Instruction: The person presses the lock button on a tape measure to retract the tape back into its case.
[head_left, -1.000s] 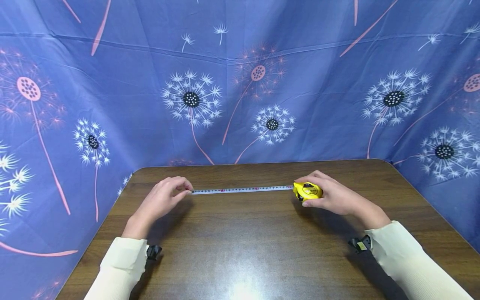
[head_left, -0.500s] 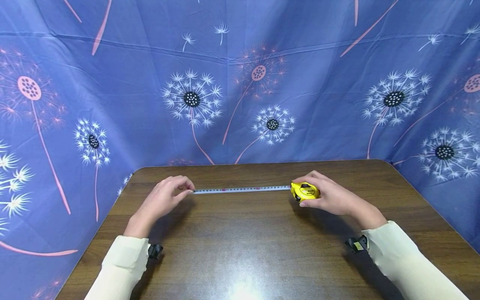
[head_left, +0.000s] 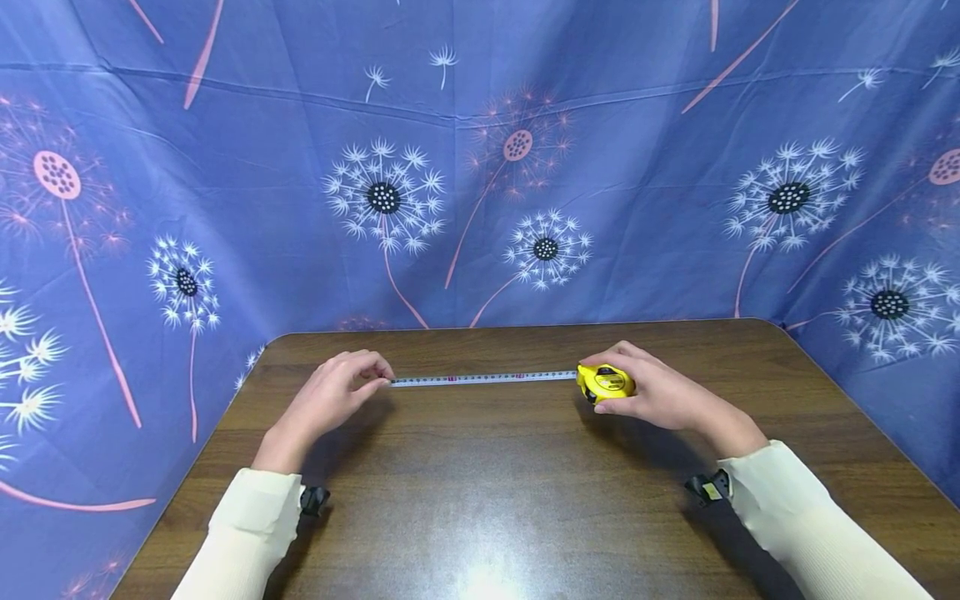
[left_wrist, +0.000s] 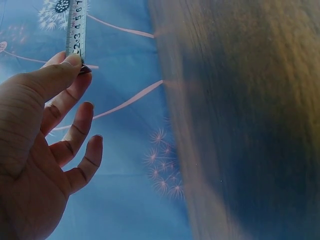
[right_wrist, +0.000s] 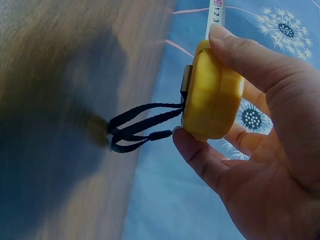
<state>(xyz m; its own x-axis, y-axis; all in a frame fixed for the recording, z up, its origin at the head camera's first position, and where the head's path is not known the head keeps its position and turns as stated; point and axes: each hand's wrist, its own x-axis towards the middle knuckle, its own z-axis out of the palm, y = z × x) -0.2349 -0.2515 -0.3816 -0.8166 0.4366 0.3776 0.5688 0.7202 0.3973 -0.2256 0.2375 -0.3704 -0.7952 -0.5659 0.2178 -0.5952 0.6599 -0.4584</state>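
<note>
A yellow tape measure (head_left: 606,383) is in my right hand (head_left: 660,392), gripped between thumb and fingers above the table. Its white blade (head_left: 487,379), printed with numbers, stretches straight across to my left hand (head_left: 330,400). There the thumb and index finger pinch the blade's end; in the left wrist view the blade (left_wrist: 76,30) shows its low numbers beside the thumb, and the other fingers are loosely bent. From the case (right_wrist: 212,95) in the right wrist view hangs a black wrist strap (right_wrist: 145,120), with a metal clip (right_wrist: 186,79) on the case's side.
A brown wooden table (head_left: 465,467) lies under both hands, with a light glare near its front. Blue cloth (head_left: 465,167) with a dandelion print hangs behind and at both sides. Dark wrist cameras (head_left: 313,500) sit at the cream sleeves (head_left: 255,517).
My right hand has moved a little to the left with the tape case, and my left hand slightly to the right. The stretch of blade between them is shorter.
</note>
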